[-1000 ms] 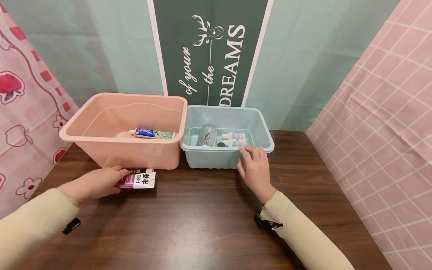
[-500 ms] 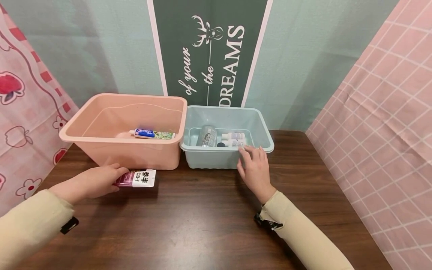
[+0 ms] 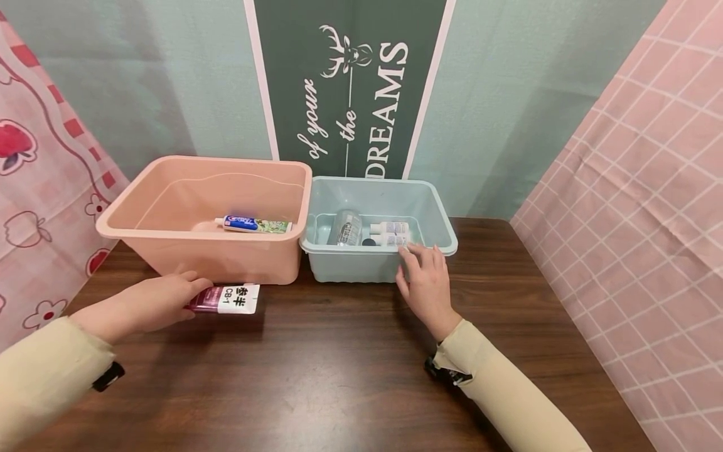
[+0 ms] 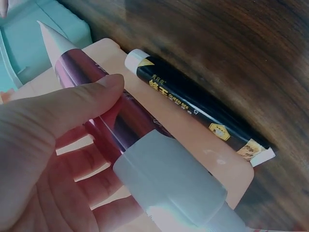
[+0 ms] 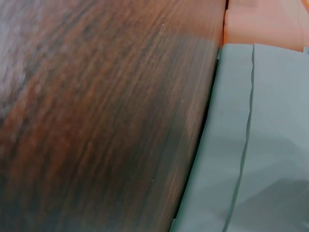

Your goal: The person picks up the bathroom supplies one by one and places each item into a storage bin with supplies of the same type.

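My left hand (image 3: 152,303) holds a magenta-and-white toothpaste tube (image 3: 237,299) just above the table, before the front wall of the peach bin (image 3: 226,257). In the left wrist view, the thumb lies across the magenta part of the tube, with the white cap toward the bottom. Beside that bin a black tube with gold print (image 4: 193,106) lies on the table; the head view hides it. My right hand (image 3: 427,285) rests its fingertips at the front rim of the pale blue bin (image 3: 356,267). No part of that hand shows in the right wrist view.
A blue-and-green toothpaste tube (image 3: 257,225) lies in the peach bin. Inside the blue bin are a clear grey bottle (image 3: 346,228) and small white bottles (image 3: 393,228). Both bins stand side by side near the back curtain (image 3: 486,113), on a dark wooden table (image 3: 316,376).
My left hand has shifted slightly left with the magenta-and-white tube. The black tube, partly visible behind it a second ago, is out of sight in the head view. My right hand stays put.
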Motion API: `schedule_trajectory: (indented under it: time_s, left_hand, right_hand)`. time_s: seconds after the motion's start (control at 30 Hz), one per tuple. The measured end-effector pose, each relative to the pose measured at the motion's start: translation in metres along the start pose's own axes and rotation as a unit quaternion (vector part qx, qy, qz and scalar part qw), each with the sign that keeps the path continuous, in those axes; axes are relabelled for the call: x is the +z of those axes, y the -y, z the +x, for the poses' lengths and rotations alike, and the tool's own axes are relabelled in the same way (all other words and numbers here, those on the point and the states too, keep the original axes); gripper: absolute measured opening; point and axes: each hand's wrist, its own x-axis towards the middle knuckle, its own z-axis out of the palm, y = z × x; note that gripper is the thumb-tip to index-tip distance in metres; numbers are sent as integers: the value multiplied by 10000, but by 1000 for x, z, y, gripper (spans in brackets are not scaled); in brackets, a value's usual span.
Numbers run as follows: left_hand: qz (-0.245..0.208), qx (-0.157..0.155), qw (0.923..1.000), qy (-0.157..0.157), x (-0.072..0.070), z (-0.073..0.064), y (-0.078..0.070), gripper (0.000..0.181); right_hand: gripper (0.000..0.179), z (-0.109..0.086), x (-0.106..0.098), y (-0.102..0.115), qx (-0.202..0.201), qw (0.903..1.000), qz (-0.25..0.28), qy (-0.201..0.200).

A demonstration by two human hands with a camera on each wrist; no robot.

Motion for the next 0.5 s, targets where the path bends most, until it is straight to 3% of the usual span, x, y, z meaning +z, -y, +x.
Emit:
schedule_trajectory:
  time_s: [0.27, 0.5]
  left_hand:
    - [36, -43, 9996, -269, -8, -5, -1, 43]
    - [16, -65, 9997, -228, -16, -7, -1, 41]
  right_hand:
    - [31, 0, 0, 1, -11, 10000, -17, 30]
    - [31, 0, -1, 0, -14, 10000, -39, 54]
